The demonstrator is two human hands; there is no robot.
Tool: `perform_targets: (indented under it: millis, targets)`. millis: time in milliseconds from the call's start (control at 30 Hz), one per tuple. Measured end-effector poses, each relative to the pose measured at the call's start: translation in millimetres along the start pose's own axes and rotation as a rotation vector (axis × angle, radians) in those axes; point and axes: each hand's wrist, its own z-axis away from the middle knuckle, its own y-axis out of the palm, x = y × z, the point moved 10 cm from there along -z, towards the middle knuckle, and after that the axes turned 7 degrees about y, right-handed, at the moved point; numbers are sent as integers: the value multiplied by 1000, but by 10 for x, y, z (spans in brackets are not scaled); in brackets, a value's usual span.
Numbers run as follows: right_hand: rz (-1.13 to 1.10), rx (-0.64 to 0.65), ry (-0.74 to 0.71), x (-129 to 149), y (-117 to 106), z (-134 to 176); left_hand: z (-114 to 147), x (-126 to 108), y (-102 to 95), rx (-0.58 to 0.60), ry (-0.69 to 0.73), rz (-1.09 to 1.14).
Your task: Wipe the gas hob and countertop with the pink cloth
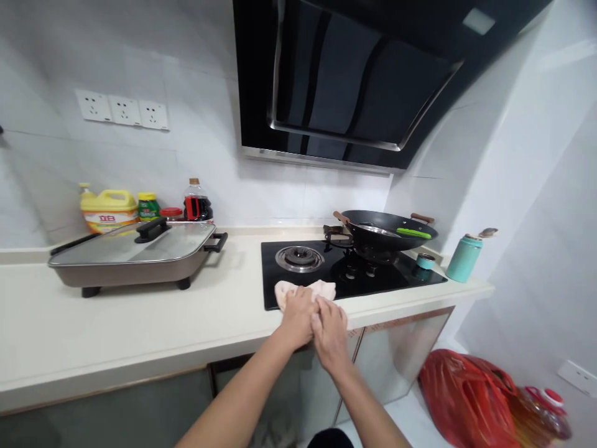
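A pale pink cloth [325,289] lies bunched on the front left edge of the black glass cooktop [271,279]. My left hand [298,316] presses down on it, fingers closed over the fabric. Close against it, my right hand [331,331] has its fingers bent at the cloth's lower right edge, touching the left hand. Part of the cloth is hidden under both hands. Just behind them is the left burner [300,258]. A black wok [389,221] holding a green-handled utensil [413,233] stands over the right burner.
A lidded electric pan [135,269] sits on the counter [224,311] at left, before a yellow jug [111,208] and sauce bottle [196,202]. Right of the cooktop stands a teal canister [465,259]. The range hood [345,81] overhangs. A red bag [466,398] rests on the floor.
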Motion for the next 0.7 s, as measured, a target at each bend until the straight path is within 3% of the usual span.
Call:
perform_targets:
  millis: [100,300,433,500,567,700]
  targets:
    - [-51,65,-66,577,264,172,489,387,-259,-51,-84,-90]
    - [-115,234,-273,1524,729,507,1382,1105,-632,18,-271,-218]
    - [-122,352,-473,1849,909,736,1856,1403,-934,11,-396,-286]
    - [-66,353,-462,1692,916,738,2041,1527,-1060,-14,-470,-313]
    - [37,301,-381,1278,841,634,2167,1619,-1133,-37,-510,-317]
    - [324,31,-102,-70,348,237,2210,1662,-1125,-38,-539,-297]
